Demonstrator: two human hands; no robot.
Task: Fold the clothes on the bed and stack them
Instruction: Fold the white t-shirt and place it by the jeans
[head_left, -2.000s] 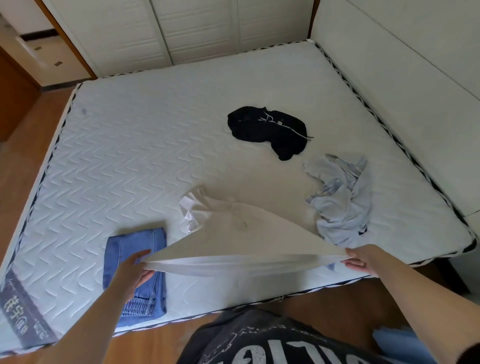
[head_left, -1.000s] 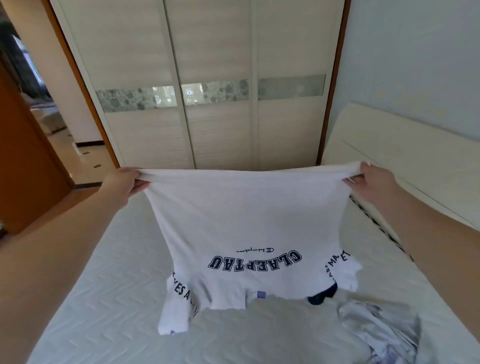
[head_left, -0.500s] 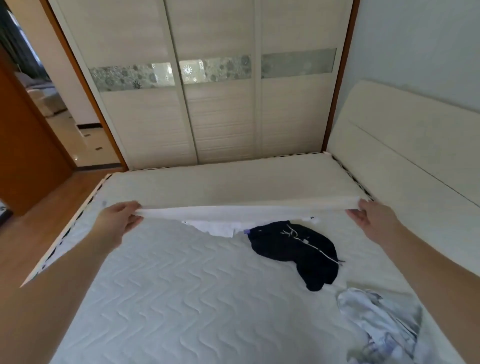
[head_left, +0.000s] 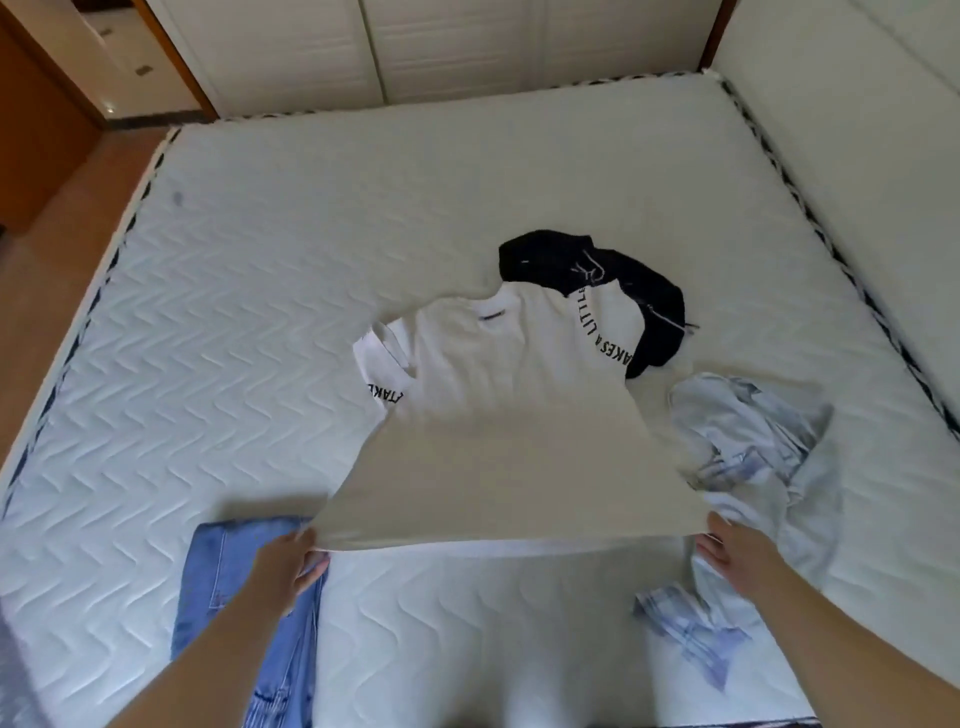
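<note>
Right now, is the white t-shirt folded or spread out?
Spread out, not folded: the white t-shirt lies open on the mattress, both sleeves out, with the left hand and right hand gripping its hem corners.

A home bedroom. Shown by a bare quilted mattress (head_left: 291, 291) with striped piping, a padded pale headboard (head_left: 852, 135) along its right side, white sliding wardrobe doors (head_left: 457, 47) behind, a wooden floor (head_left: 57, 218) with an open doorway at left, and loose clothing (head_left: 597, 291) scattered over the bed.

Soft daylight, faint shadows, mild motion blur, wide-angle edge distortion
</note>
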